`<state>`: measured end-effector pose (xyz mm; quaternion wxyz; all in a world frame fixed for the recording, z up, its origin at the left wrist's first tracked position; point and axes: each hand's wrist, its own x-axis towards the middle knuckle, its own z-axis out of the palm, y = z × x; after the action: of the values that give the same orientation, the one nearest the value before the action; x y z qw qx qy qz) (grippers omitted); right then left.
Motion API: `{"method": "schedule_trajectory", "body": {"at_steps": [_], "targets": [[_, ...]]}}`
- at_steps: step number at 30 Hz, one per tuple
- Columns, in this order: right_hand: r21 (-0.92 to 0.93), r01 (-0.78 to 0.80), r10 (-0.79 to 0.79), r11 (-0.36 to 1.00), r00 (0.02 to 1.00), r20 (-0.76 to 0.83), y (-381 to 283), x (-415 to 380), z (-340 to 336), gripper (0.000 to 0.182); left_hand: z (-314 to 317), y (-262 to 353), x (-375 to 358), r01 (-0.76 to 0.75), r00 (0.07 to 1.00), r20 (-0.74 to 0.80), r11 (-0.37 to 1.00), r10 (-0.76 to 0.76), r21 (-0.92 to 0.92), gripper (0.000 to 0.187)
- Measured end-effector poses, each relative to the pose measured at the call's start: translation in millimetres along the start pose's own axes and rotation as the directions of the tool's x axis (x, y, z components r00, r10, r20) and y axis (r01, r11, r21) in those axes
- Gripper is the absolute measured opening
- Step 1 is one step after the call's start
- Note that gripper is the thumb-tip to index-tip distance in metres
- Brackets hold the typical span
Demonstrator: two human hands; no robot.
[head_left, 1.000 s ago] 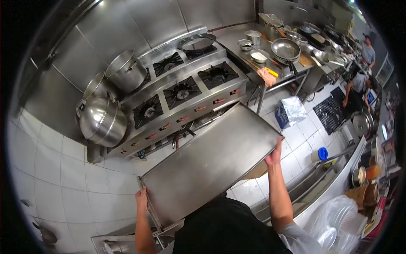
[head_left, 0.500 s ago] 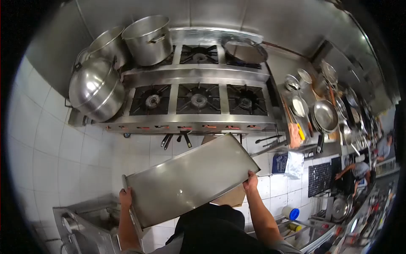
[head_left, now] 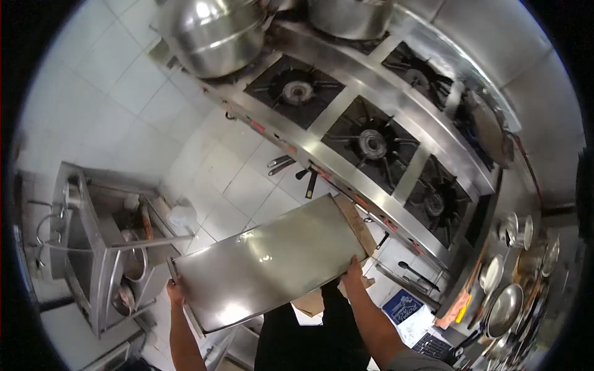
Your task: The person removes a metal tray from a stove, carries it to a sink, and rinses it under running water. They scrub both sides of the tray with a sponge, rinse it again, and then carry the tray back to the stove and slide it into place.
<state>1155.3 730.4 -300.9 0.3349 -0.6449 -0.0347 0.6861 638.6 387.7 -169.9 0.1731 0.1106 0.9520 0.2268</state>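
Note:
A long rectangular stainless-steel tray (head_left: 266, 260) spans the space in front of my body, its broad flat face turned up. My left hand (head_left: 176, 290) is closed on its left short edge. At the lower right corner, my right hand (head_left: 353, 272) grips the rim, thumb on top. The fingers under the metal are hidden on both sides. Brown cardboard (head_left: 356, 224) shows on the floor past the tray's right end, partly covered by it.
A gas stove (head_left: 371, 179) with several burners runs diagonally across the upper right, with a domed steel steamer pot (head_left: 213, 37) at its left end. A steel sink (head_left: 93, 247) stands at left. Pans (head_left: 504, 309) crowd the counter at right.
My view has turned left, so the stove now slants and the sink shows more fully. The tray stays in both hands, held at nearly the same spot before me.

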Motion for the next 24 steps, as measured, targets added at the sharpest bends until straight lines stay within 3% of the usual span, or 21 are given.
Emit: {"method": "schedule_trajectory", "body": {"at_steps": [1,2,3,5,7,9,10,11,12,15,16,17,18,19,20,21,22,24], "targets": [[-0.147,0.093,-0.080,0.985,0.993,0.092,-2,20,0,0.060,18,-2,-18,0.081,0.997,0.015,0.980,-0.079,-0.184,0.036],[-0.055,0.042,-0.037,0.998,0.996,0.082,-6,37,5,0.057,28,-13,-34,0.165,0.986,0.039,0.922,-0.162,-0.349,0.031],[0.036,-0.006,0.003,0.999,0.998,0.066,-14,53,16,0.054,47,-26,-44,0.164,0.985,0.010,0.907,-0.173,-0.389,0.029],[0.049,0.052,-0.049,0.997,0.997,-0.064,-26,73,39,0.050,97,-67,-54,0.129,0.986,-0.016,0.819,-0.166,-0.559,0.027],[-0.011,0.269,-0.261,0.963,0.945,0.199,-18,154,6,0.045,120,-48,-69,0.264,0.957,0.040,0.809,-0.286,-0.526,0.027],[-0.102,0.164,-0.153,0.981,0.982,0.114,-42,151,23,0.050,150,-34,-81,0.259,0.953,0.089,0.631,-0.288,-0.731,0.025],[-0.207,0.094,-0.106,0.974,0.993,-0.049,-51,146,40,0.052,170,-54,-81,0.233,0.955,0.057,0.616,-0.291,-0.753,0.024],[-0.137,0.118,-0.118,0.984,0.993,0.008,-45,177,26,0.040,171,-37,-87,0.318,0.919,0.062,0.638,-0.390,-0.702,0.024],[-0.398,0.251,-0.247,0.883,0.967,0.061,-50,186,19,0.063,190,-70,-88,0.320,0.920,0.071,0.633,-0.386,-0.705,0.023],[-0.408,0.282,-0.309,0.868,0.951,0.000,-56,128,87,0.072,204,-55,-100,0.356,0.880,0.124,0.463,-0.458,-0.812,0.019],[-0.444,0.287,-0.343,0.849,0.938,-0.049,-52,128,89,0.074,215,-68,-105,0.353,0.880,0.145,0.419,-0.452,-0.836,0.019],[-0.453,0.279,-0.339,0.847,0.939,-0.055,-58,192,37,0.074,229,-92,-105,0.359,0.869,0.158,0.379,-0.469,-0.853,0.019],[-0.577,0.509,-0.556,0.638,0.824,0.111,-58,257,-8,0.063,233,-94,-106,0.366,0.866,0.162,0.378,-0.474,-0.850,0.019],[-0.634,0.684,-0.698,0.360,0.649,0.304,-40,311,-41,0.053,235,-91,-104,0.342,0.871,0.155,0.349,-0.466,-0.872,0.019],[-0.640,0.679,-0.696,0.359,0.652,0.302,-55,280,-24,0.053,237,-92,-105,0.318,0.876,0.147,0.321,-0.459,-0.892,0.019],[-0.573,0.501,-0.557,0.649,0.825,0.090,-58,246,8,0.062,241,-104,-105,0.352,0.870,0.169,0.343,-0.462,-0.871,0.022],[-0.427,0.270,-0.339,0.863,0.936,-0.092,-54,202,51,0.073,244,-109,-106,0.357,0.869,0.173,0.344,-0.464,-0.868,0.022],[-0.387,0.284,-0.337,0.877,0.938,-0.076,-51,192,72,0.072,252,-111,-104,0.336,0.835,0.163,0.253,-0.525,-0.907,0.026]]}}
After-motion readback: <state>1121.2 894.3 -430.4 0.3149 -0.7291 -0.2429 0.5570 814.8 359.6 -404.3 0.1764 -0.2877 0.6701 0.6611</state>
